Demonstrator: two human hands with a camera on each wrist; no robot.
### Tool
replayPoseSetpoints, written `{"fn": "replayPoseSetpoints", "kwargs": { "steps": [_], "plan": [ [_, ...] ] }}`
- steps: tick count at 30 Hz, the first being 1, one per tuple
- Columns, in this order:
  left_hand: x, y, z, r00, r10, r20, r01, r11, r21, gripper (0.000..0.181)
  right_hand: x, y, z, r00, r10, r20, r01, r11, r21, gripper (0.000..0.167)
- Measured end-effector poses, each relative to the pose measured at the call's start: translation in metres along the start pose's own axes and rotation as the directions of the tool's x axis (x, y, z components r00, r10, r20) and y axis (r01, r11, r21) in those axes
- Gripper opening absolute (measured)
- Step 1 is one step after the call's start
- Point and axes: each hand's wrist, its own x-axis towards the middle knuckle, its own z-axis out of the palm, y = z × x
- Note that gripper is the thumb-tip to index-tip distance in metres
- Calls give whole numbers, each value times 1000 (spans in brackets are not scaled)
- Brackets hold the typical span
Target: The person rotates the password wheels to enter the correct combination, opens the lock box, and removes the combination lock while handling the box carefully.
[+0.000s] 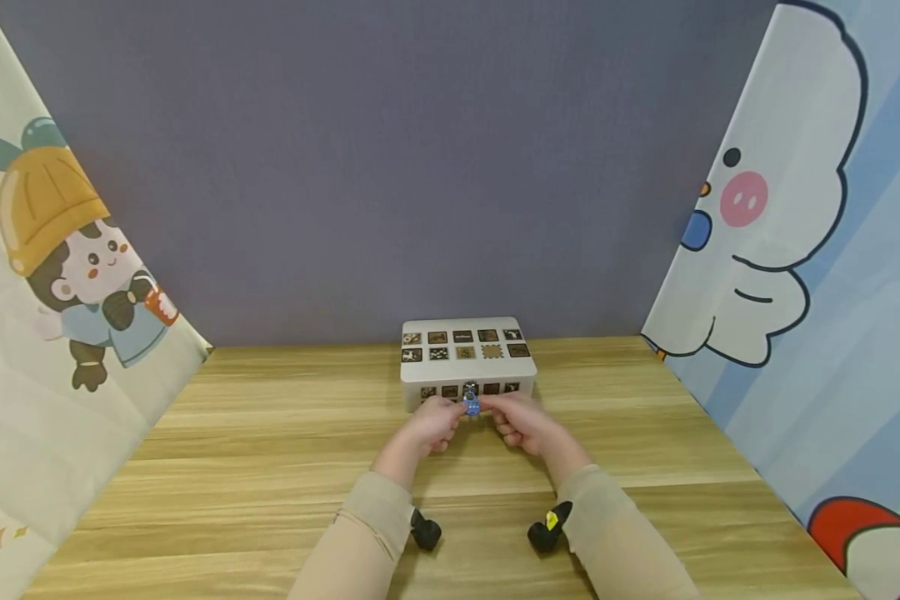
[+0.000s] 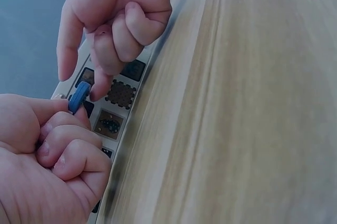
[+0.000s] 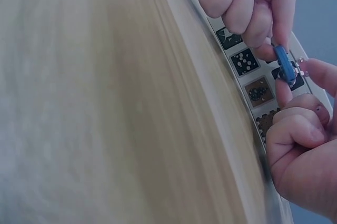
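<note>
A small blue padlock [image 1: 472, 406] hangs at the metal latch [image 3: 301, 69] on the front of a white box [image 1: 465, 372] with dark picture squares. My left hand [image 1: 432, 423] pinches the padlock from the left between thumb and index finger, its other fingers curled. From the right, my right hand [image 1: 523, 421] reaches in. Its index fingertip touches or nearly touches the padlock [image 3: 285, 65], while the thumb stands apart near the latch. The remaining right fingers are folded. Whether the shackle is fastened cannot be made out.
The box stands at the back of a wood-grain table [image 1: 285, 467], close to a grey-purple panel [image 1: 390, 167]. Cartoon-printed sheets [image 1: 787, 192] flank both sides. Black devices [image 1: 425, 531] show at both wrists.
</note>
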Motion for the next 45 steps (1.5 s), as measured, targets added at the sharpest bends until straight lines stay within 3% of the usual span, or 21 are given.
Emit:
{"fn": "replayPoseSetpoints", "kwargs": {
  "steps": [5, 30, 45],
  "plan": [
    [0, -1, 0, 1000, 5, 5, -5, 1000, -4, 33, 1, 1, 5, 1000, -5, -3, 5, 1000, -7, 26],
    [-9, 3, 6, 1000, 19, 0, -19, 1000, -16, 33, -4, 2, 7, 1000, -5, -17, 5, 1000, 24, 21],
    [-1, -3, 4, 1000, 26, 2, -26, 999, -46, 32, 0, 6, 9, 999, -23, -36, 25, 999, 34, 23]
  ]
}}
